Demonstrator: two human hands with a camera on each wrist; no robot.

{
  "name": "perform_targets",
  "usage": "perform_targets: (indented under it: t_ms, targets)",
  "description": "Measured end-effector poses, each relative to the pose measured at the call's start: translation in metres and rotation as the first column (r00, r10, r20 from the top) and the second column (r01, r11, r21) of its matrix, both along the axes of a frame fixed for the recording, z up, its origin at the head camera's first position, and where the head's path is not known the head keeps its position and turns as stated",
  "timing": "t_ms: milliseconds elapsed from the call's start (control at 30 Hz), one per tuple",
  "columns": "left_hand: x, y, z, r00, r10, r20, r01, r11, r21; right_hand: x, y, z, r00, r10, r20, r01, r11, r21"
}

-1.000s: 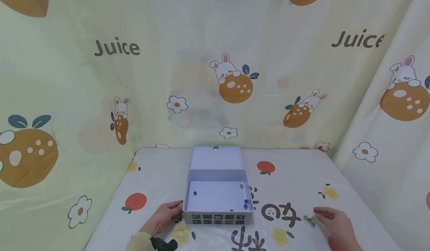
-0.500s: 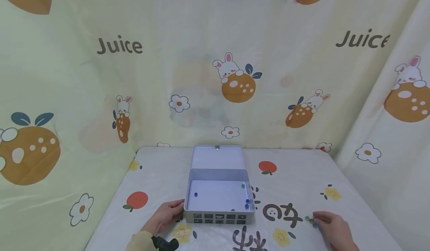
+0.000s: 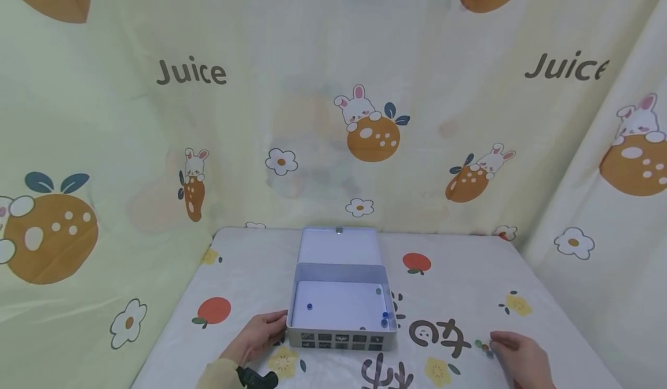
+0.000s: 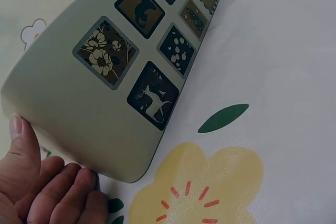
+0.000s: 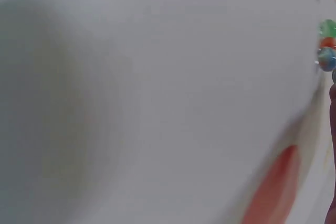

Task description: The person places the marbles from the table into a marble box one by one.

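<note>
Marbles (image 3: 484, 348) right of the tin (image 3: 341, 338): right hand (image 3: 521, 357), fingers loosely extended, should pinch one cleanly; left hand (image 3: 257, 337) grips the tin's corner.

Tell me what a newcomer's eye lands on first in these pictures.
First the open tin at the middle of the table, lid flat behind it, a few marbles lying inside, mostly by its right wall. Then the left hand holding the tin's near left corner, and the right hand at a small cluster of loose marbles on the cloth to the right.
</note>
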State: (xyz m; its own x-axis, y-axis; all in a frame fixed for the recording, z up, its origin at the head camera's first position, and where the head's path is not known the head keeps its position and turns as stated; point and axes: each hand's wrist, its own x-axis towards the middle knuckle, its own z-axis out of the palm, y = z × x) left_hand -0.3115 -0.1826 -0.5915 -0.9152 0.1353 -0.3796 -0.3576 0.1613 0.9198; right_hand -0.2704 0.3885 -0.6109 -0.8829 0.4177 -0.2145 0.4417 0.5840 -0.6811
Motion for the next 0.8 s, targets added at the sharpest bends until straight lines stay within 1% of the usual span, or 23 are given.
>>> perform_targets:
  t_ms: [67,133,233,300,433,533,600,700,800]
  targets:
    - [0.0,0.0,0.0,1.0,0.004,0.004,-0.004,1.0,0.004,0.001,0.001,0.005,0.999,-0.038,-0.019,0.037,0.998,-0.054]
    - [0.0,0.001,-0.001,1.0,0.003,0.005,-0.003,1.0,0.006,0.002,0.003,0.014,0.997,-0.053,-0.059,0.047,0.993,-0.107]
    - [0.0,0.001,-0.001,1.0,0.006,0.003,-0.006,1.0,0.009,0.005,0.003,0.032,0.987,-0.059,-0.153,0.033,0.985,-0.168]
    - [0.0,0.001,-0.001,1.0,0.005,-0.001,-0.005,1.0,0.01,0.006,0.001,0.044,0.976,-0.055,-0.21,0.015,0.982,-0.187]
    - [0.001,0.0,-0.001,1.0,0.007,-0.003,-0.007,1.0,0.018,0.005,-0.006,0.062,0.962,-0.063,-0.264,0.001,0.974,-0.228]
    - [0.001,0.0,0.0,1.0,0.008,-0.005,-0.008,1.0,0.022,0.001,-0.013,0.069,0.957,-0.056,-0.283,-0.014,0.971,-0.237]
    - [0.001,0.0,0.001,1.0,0.008,-0.009,-0.007,1.0,0.024,-0.003,-0.022,0.072,0.952,-0.049,-0.301,-0.022,0.974,-0.227]
    - [0.002,0.001,0.002,1.0,0.004,-0.016,-0.004,1.0,0.028,-0.01,-0.038,0.078,0.949,-0.011,-0.316,-0.052,0.981,-0.189]
    - [0.003,0.001,0.002,1.0,0.001,-0.02,0.0,1.0,0.028,-0.019,-0.058,0.084,0.946,0.03,-0.323,-0.093,0.979,-0.181]
